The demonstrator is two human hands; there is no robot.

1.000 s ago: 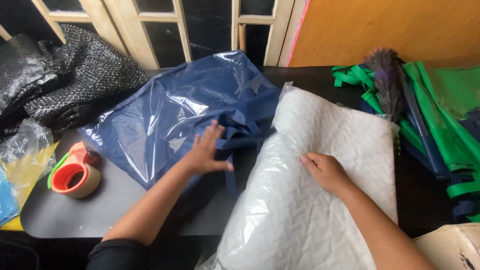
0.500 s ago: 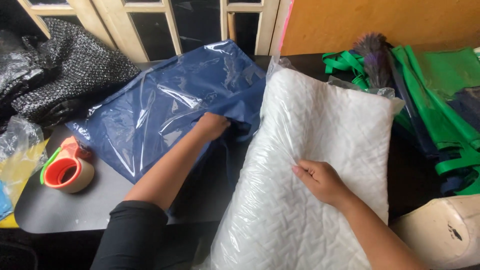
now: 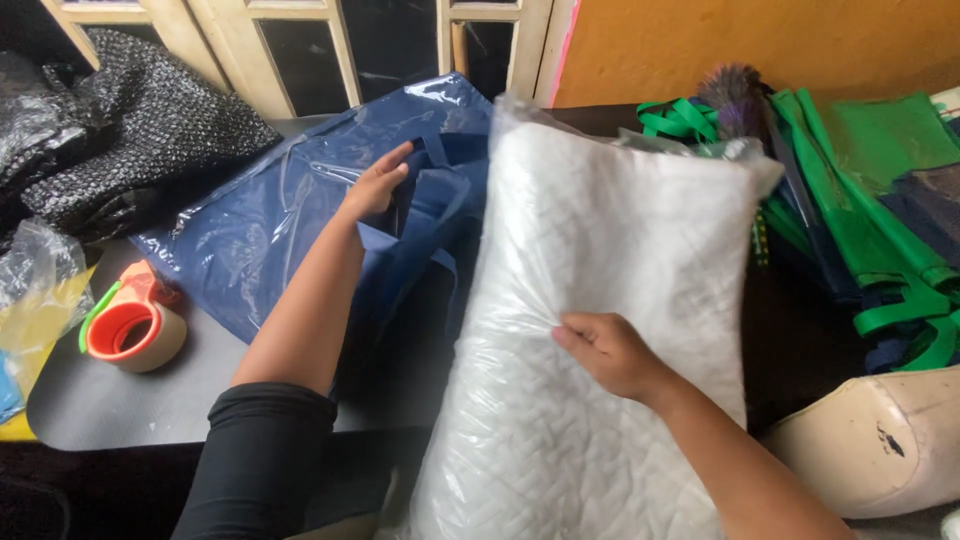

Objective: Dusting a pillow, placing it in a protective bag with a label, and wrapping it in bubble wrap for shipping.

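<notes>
Pillow (image 3: 610,260) in clear wrap: right hand (image 3: 608,352) pinches its plastic; left hand (image 3: 375,185), fingers loosely extended, touches the blue bag (image 3: 300,200) mid-table.

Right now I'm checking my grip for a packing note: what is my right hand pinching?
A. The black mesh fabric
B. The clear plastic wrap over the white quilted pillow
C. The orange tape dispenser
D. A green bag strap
B: the right hand gathers a fold of clear wrap on the white quilted pillow, while the left hand rests on the blue bag.
</notes>
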